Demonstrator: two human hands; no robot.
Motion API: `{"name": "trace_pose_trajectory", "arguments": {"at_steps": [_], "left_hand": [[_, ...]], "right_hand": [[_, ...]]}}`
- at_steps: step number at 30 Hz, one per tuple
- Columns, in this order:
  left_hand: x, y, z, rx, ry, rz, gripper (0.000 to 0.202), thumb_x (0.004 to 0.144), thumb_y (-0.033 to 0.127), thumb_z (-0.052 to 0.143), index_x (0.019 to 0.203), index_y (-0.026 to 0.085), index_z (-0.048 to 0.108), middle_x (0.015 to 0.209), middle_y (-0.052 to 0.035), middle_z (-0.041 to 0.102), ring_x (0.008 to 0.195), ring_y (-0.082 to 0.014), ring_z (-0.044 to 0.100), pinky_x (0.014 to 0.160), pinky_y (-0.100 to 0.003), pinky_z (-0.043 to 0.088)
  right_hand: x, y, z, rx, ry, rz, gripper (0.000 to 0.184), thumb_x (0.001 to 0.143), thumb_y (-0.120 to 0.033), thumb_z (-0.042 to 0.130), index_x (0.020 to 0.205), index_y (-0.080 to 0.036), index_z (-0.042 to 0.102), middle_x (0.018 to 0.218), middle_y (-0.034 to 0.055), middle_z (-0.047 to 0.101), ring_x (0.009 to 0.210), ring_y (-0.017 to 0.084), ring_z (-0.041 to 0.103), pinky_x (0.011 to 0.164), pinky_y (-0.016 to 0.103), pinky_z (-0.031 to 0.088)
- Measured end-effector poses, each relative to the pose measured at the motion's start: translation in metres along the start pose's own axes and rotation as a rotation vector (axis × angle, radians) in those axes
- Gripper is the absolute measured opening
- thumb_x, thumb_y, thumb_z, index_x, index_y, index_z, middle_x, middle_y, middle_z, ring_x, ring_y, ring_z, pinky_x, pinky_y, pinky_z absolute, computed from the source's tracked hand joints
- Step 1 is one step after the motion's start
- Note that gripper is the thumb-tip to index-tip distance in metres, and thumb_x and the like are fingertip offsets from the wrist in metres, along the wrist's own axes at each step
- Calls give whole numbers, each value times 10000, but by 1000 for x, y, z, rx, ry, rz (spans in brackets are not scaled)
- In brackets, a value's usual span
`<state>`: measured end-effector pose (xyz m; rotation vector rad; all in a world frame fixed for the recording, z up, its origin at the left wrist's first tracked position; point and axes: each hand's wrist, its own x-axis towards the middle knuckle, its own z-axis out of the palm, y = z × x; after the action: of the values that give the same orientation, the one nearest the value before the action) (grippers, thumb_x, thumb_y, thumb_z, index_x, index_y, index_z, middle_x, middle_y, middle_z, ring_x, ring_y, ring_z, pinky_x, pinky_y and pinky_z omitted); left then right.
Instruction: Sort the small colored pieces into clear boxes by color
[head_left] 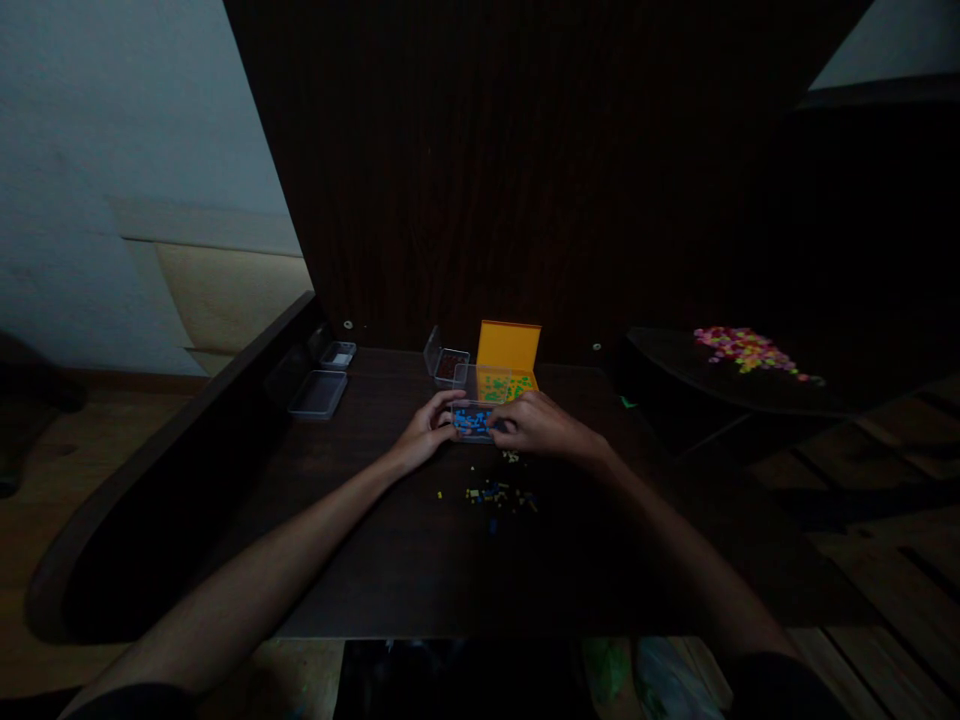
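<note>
A clear plastic box [474, 438] with blue toy pieces [470, 420] in it stands on the dark table, its clear lid [466, 378] raised at the back. Around the box's left end curl the fingers of my left hand [429, 434], gripping it. My right hand [541, 428] is over the box's right end with its fingers pinched together; whatever is between them is hidden. Just behind is an open orange box [508, 345] with green pieces [519, 384]. Small loose yellow and blue pieces [495, 494] lie scattered on the table in front of my hands.
A small clear box [453, 366] with dark reddish pieces is at the back. Two clear trays, a larger one [319, 394] and a smaller one [339, 354], sit at the left. Colourful beads [750, 350] are heaped on a dark surface at right. A raised side panel [187, 440] borders the table's left.
</note>
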<state>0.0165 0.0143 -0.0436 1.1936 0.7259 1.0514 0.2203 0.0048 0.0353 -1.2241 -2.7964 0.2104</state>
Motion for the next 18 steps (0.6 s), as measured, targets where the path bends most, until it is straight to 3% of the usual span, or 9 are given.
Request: {"name": "trace_pose_trajectory", "arguments": {"at_steps": [5,10,18], "left_hand": [[-1,-1,0,17,-12,15,574,580,80,618,1137,189,537,1171,-62,579,886,-139,594,725,-244,496],[-2,1,1,-6,-22,16,560,584,79,625,1126,195,541,1132,-53,572,886,-141,592,741,-255,496],[-1,1,1,3,-16,15,575,575,56,605,1131,193,550,1102,-42,582,846,-126,587,734,-244,489]], "right_hand": [[25,0,9,-167,8,28,286,868,-340,536,1061,-195,688,870,90,708,747,180,608,637,248,344],[32,-5,13,-232,-33,20,393,915,-393,471,1252,-228,586,965,116,707,828,221,637,707,283,387],[32,-4,13,-258,-44,-18,383,932,-349,449,1263,-204,574,955,115,711,828,213,643,717,279,397]]}}
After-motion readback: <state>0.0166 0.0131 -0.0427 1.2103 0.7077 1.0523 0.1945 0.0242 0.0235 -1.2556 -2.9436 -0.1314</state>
